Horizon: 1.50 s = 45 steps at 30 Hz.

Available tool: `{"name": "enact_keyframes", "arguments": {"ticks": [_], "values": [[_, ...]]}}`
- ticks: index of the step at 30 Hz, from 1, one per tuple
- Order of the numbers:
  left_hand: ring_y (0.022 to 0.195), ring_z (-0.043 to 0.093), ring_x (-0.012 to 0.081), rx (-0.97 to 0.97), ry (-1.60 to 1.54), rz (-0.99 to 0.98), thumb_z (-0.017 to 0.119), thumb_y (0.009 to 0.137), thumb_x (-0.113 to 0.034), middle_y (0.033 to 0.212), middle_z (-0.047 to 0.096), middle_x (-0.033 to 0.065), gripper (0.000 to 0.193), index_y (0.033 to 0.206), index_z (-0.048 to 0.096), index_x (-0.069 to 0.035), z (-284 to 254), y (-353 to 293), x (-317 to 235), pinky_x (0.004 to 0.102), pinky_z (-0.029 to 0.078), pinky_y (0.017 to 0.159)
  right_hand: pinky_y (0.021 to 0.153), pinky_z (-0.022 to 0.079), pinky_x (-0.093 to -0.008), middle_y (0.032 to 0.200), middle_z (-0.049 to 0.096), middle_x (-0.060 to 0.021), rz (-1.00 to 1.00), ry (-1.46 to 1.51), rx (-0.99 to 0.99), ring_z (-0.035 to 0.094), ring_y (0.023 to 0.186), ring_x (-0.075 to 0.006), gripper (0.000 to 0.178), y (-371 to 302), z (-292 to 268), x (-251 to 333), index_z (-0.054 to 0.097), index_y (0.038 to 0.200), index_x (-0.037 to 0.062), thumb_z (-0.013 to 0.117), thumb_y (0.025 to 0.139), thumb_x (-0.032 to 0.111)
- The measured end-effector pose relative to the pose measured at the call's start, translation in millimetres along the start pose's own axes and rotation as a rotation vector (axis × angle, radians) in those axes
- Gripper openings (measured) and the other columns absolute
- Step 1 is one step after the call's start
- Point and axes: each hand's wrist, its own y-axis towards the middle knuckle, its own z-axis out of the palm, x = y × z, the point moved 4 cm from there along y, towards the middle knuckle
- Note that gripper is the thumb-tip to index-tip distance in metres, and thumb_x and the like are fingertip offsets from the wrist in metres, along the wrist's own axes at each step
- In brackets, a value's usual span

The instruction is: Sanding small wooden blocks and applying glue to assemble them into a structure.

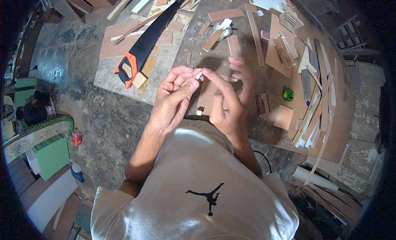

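Above the near edge of the worktable, my left hand (172, 97) pinches a small white lump (199, 75) between thumb and fingertips. It is too small to tell what it is made of. My right hand (231, 106) reaches in from the other side, its index fingertip against or very close to the lump. The other right fingers are spread and partly blurred, with nothing visible in them. Beneath the hands lies a flat brown board (206, 95), partly covered. A tiny brown and white block (200, 111) sits at its near end.
A handsaw (142, 46) with an orange and black handle lies at the left on scrap wood. Farther off, a wooden stick (212, 40) rests by a crumpled white wad (225, 27). Thin wood strips (319, 99) pile up at the right, near a green tape measure (288, 94).
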Motion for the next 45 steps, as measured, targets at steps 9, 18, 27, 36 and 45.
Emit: {"name": "enact_keyframes", "arguments": {"ticks": [9,18,27,36,45], "values": [[0.113,0.061,0.0165,-0.025,0.019,-0.025,0.061,0.092,0.006,0.121,0.066,0.0116,0.029,0.119,0.056,-0.003,-4.2,0.7,1.9,0.0274,0.047,0.101,0.109,0.032,-0.0446,0.139,0.043,-0.0176,-0.011,-0.011,0.008,0.042,0.128,-0.0341,0.048,-3.4,1.7,1.3,0.07,0.121,0.0165,0.055,0.079,-0.001],[0.113,0.061,0.0151,-0.043,0.032,-0.034,0.062,0.092,0.006,0.12,0.066,0.0106,0.03,0.12,0.056,-0.003,-7.7,1.1,1.6,0.0269,0.047,0.1,0.108,0.033,-0.0441,0.138,0.044,-0.0167,-0.093,-0.085,0.05,0.043,0.128,-0.0335,0.048,-1.8,5.1,1.9,0.07,0.122,0.0168,0.055,0.079,0.0],[0.112,0.062,0.015,-0.018,0.009,-0.031,0.062,0.092,0.007,0.119,0.067,0.0111,0.029,0.118,0.057,-0.003,-6.8,5.1,3.5,0.0279,0.046,0.102,0.109,0.033,-0.0437,0.139,0.043,-0.0156,-0.073,0.015,-0.023,0.042,0.129,-0.0334,0.05,-5.9,3.2,-7.8,0.07,0.122,0.017,0.055,0.078,-0.002],[0.11,0.063,0.0154,-0.114,0.074,-0.051,0.063,0.091,0.006,0.119,0.067,0.0113,0.025,0.115,0.059,-0.002,-22.0,7.0,6.5,0.0269,0.049,0.099,0.093,0.048,-0.0368,0.12,0.059,-0.0138,0.313,0.243,-0.227,0.058,0.11,-0.0285,0.022,22.1,43.2,-162.5,0.07,0.113,0.0091,0.067,0.091,0.012],[0.111,0.063,0.0149,-0.165,0.081,-0.054,0.062,0.092,0.005,0.12,0.067,0.0114,0.023,0.114,0.06,-0.002,-39.3,0.6,4.5,0.0253,0.049,0.099,0.083,0.055,-0.0354,0.121,0.058,-0.0113,-0.039,-0.2,-0.093,0.066,0.101,-0.0248,0.023,45.4,84.6,-249.1,0.073,0.104,0.0092,0.076,0.085,0.021]]}}
